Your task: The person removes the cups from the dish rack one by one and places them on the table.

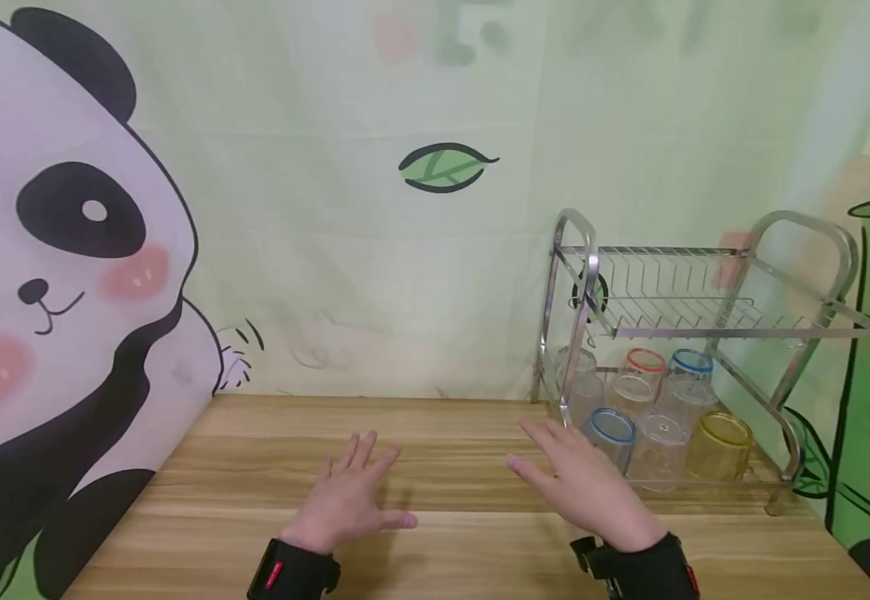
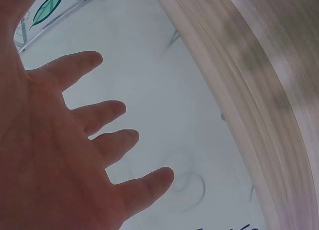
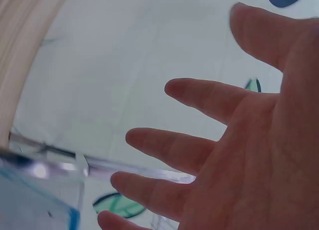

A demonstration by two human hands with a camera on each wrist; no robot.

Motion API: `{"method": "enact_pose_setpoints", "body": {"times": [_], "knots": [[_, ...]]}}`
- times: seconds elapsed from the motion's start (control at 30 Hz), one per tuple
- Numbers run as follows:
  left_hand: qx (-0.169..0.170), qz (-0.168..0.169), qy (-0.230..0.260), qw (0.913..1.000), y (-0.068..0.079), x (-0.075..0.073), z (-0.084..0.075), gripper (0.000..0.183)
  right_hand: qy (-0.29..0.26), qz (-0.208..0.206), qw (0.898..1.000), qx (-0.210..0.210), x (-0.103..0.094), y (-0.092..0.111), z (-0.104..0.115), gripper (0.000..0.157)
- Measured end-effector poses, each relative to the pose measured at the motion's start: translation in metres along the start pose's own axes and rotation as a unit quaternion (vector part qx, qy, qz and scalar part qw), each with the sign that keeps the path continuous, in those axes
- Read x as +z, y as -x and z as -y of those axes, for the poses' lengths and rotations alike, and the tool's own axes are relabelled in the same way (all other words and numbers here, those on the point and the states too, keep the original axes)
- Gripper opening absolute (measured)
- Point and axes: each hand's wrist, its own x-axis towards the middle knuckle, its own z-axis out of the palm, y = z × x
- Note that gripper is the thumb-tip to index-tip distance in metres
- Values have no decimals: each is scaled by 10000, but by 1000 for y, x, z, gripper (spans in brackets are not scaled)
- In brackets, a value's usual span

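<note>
My left hand (image 1: 345, 504) is held over the wooden table (image 1: 450, 550) with its fingers spread, and nothing is in it. In the left wrist view its palm and separated fingers (image 2: 144, 190) show bare. My right hand (image 1: 588, 487) is likewise spread and holds nothing, just left of a metal dish rack (image 1: 705, 333). The nearest cup to it is a clear one with a blue rim (image 1: 613, 429), upside down on the rack's lower level. Beside that stand a clear cup (image 1: 660, 454) and a yellow cup (image 1: 720, 446).
Behind these, more cups stand on the lower level, including a red-rimmed cup (image 1: 639, 367) and another blue-rimmed cup (image 1: 690, 367). The rack's upper wire shelf (image 1: 690, 308) overhangs them. A printed cloth backdrop (image 1: 330, 208) with a panda rises at the table's back edge.
</note>
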Motion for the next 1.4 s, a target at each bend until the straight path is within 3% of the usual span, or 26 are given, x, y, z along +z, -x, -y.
{"method": "enact_pose_setpoints", "body": {"times": [0.2, 0.37, 0.6, 0.97, 1.4], "knots": [[102, -44, 45, 9999, -1, 0, 0, 99, -84, -7, 9999, 127, -22, 7, -13, 79], [97, -10, 106, 9999, 1, -1, -1, 100, -70, -330, 9990, 282, -26, 8, -31, 74], [154, 91, 215, 9996, 4, -5, -2, 98, -66, -433, 9967, 685, -20, 0, -57, 65], [219, 122, 237, 9994, 4, -5, -5, 97, -190, -712, 9927, 960, 1, -13, -86, 62], [537, 205, 467, 9973, 3, -6, -10, 98, -90, -910, 9928, 772, 16, -18, -110, 64]]}}
